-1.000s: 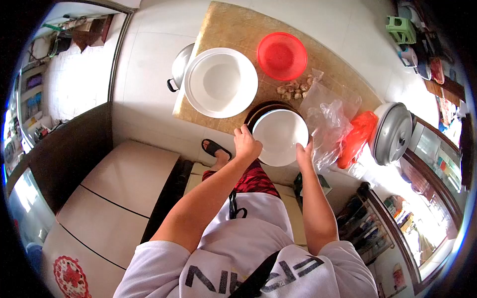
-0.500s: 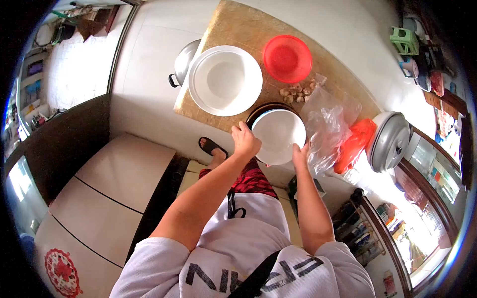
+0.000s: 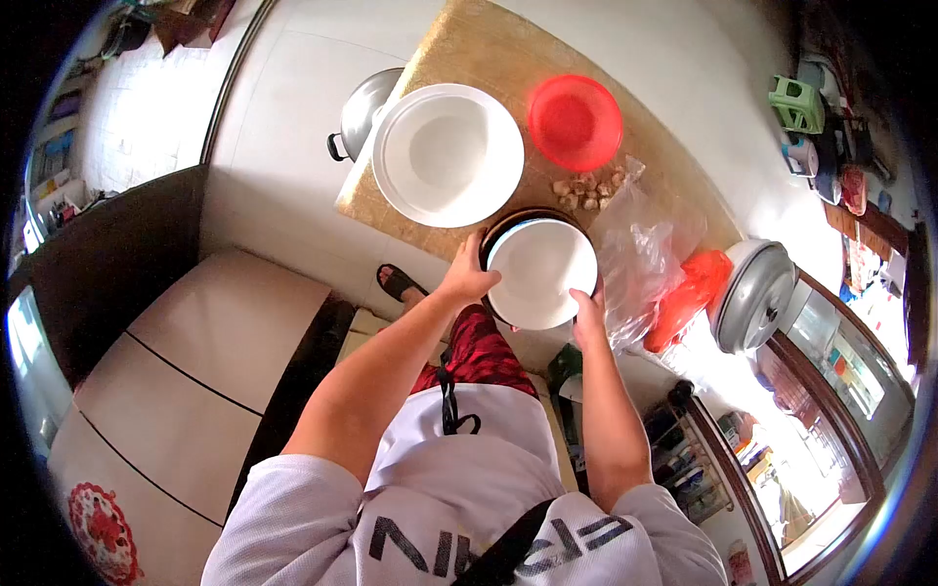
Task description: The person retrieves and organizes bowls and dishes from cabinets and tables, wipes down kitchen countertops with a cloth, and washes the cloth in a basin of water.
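Note:
A white bowl (image 3: 542, 275) sits near the table edge, over a dark brown round vessel (image 3: 518, 217) whose rim shows behind it. My left hand (image 3: 471, 273) wraps the left side, thumb at the white bowl's rim and fingers along the dark rim. On the right side my right hand (image 3: 589, 311) grips the bowl, its thumb over the rim and its other fingers mostly hidden outside. Whether the left fingers hold both vessels I cannot tell. A large white basin (image 3: 447, 156) stands beyond my left hand, and a red plastic basin (image 3: 575, 122) is farther back.
Garlic bulbs (image 3: 586, 188) lie on the yellowish table (image 3: 469, 49). Right of the bowl are a clear plastic bag (image 3: 637, 278) and a red bag (image 3: 692, 293). A lidded metal pot (image 3: 757, 298) stands at the right. A metal lid (image 3: 366, 107) is left of the table.
My left hand has shifted from a bent grip at the bowl's rim to a wider hold, with fingers stretched along the dark rim. The bowl stays between both hands; the view has shifted slightly.

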`<state>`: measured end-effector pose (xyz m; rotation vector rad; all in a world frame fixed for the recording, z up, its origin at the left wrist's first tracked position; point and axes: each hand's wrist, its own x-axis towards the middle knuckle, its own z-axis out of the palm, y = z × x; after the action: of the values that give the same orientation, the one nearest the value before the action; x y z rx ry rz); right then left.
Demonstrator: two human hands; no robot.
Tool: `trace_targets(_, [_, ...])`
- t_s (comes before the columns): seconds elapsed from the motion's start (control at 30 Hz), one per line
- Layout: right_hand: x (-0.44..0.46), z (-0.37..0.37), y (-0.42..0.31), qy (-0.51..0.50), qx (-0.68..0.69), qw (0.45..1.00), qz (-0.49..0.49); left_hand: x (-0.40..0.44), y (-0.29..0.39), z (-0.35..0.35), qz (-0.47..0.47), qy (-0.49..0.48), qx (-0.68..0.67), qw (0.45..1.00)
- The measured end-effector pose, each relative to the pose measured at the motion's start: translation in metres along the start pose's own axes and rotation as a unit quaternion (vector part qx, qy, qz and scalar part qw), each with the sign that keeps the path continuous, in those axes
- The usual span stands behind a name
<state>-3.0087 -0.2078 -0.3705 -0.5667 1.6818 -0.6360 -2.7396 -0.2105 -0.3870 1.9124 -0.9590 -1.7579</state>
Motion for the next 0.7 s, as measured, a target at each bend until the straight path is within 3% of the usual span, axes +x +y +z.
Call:
trace_targets(0.07, [0.000,0.000,-0.004,0.000,0.029,0.999,0.013,0.015,-0.023,0.000,0.018,-0.037,-0.040,0.998])
trace_targets(0.2, [0.016,-0.013,0.011,-0.023,0.102,0.992,0.075,0.014,-0.015,-0.002,-0.018,-0.111,-0.143,0.983])
trace_targets(0.3, [0.015,-0.013,0.017,-0.024,0.143,0.983,0.110,-0.006,0.016,-0.010,0.009,-0.111,-0.276,0.955])
trace_targets(0.47, [-0.008,-0.002,-0.006,0.026,0.164,0.978,0.125,0.003,-0.016,0.009,0.012,-0.085,-0.244,0.966])
trace_targets(0.57, [-0.026,-0.022,-0.010,0.046,0.154,0.971,0.175,-0.026,0.019,-0.004,0.029,-0.085,-0.258,0.962])
trace_targets(0.6, [-0.036,-0.023,-0.021,0.029,0.142,0.978,0.150,-0.036,0.027,-0.007,0.040,-0.065,-0.185,0.980])
trace_targets(0.7, [-0.066,-0.013,-0.078,-0.015,0.126,0.986,0.105,-0.063,0.058,-0.025,0.061,-0.071,-0.238,0.967])
